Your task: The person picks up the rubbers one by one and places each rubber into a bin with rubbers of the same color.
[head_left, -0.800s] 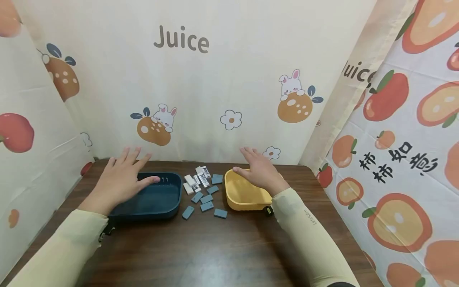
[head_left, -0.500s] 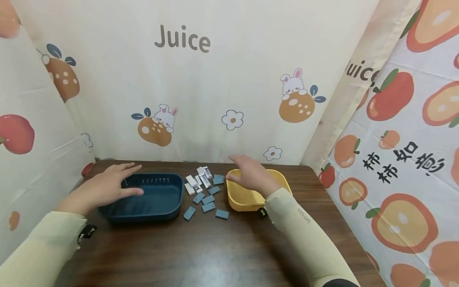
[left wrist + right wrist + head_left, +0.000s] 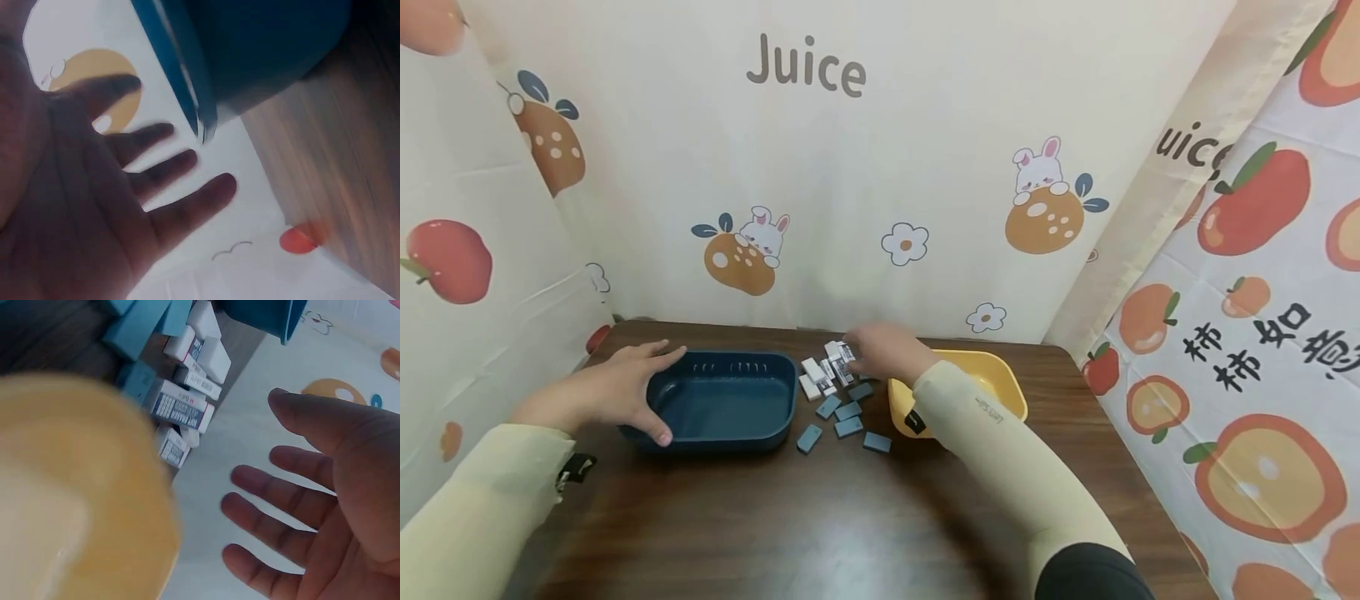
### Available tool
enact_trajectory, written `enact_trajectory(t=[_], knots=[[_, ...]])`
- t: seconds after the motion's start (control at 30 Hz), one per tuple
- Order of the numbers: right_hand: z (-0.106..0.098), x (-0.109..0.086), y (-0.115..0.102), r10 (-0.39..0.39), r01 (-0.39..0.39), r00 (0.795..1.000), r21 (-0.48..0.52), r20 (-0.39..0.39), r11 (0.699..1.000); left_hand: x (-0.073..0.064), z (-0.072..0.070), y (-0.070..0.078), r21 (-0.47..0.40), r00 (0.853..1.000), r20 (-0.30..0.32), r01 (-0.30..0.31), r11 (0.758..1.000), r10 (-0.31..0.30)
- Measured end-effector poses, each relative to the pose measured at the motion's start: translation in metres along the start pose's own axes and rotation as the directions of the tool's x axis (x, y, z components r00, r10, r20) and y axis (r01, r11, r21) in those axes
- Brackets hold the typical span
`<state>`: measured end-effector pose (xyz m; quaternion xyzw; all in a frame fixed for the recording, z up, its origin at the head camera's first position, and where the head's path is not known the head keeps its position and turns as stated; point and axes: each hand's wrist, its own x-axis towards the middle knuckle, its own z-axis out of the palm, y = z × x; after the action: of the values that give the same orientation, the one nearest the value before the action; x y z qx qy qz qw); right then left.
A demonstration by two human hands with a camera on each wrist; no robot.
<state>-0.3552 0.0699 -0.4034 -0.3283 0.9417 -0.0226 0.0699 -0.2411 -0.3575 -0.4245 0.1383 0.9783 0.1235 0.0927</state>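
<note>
My left hand [image 3: 613, 392] is at the left end of a dark blue tray [image 3: 722, 443], thumb and fingers spread around that end. In the left wrist view its fingers [image 3: 194, 209] are apart and nothing lies in the palm. My right hand [image 3: 891, 354], slightly blurred, is over the back left corner of a yellow tray [image 3: 1017, 396], near a heap of white erasers [image 3: 811, 387] in printed sleeves. Its fingers [image 3: 269, 525] are extended and hold nothing in the right wrist view. Several blue-grey rectangular blocks [image 3: 849, 427] lie loose before the erasers.
All of this stands on a brown wooden table [image 3: 760, 517]. A printed curtain [image 3: 850, 167] hangs behind its back edge, and more printed cloth [image 3: 1262, 467] borders the right side. The heap lies between the two trays.
My right hand has moved left from above the yellow tray toward the white erasers. My left hand has moved left and lower, to the dark blue tray's end. The view has shifted slightly.
</note>
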Motion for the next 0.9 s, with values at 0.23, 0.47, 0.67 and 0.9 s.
enact_trajectory(t=[0.23, 0.47, 0.67, 0.9], knots=[[-0.003, 0.025, -0.011, 0.06, -0.064, 0.994, 0.035, 0.096, 0.997, -0.011, -0.002, -0.008, -0.055, 0.997, 0.058, 0.047, 0.997, -0.044], [0.001, 0.042, -0.017, 0.033, -0.029, 0.986, -0.029, 0.161, 0.999, -0.01, -0.002, -0.007, -0.077, 0.993, 0.098, 0.076, 0.994, -0.068], [0.015, 0.057, -0.015, 0.062, -0.06, 0.986, -0.015, 0.157, 0.998, -0.01, -0.003, -0.004, -0.07, 0.992, 0.09, 0.095, 0.993, -0.088], [0.025, 0.062, -0.017, 0.094, -0.106, 0.984, 0.068, 0.152, 0.992, -0.01, -0.006, -0.002, -0.056, 0.995, 0.048, 0.092, 0.994, -0.09]])
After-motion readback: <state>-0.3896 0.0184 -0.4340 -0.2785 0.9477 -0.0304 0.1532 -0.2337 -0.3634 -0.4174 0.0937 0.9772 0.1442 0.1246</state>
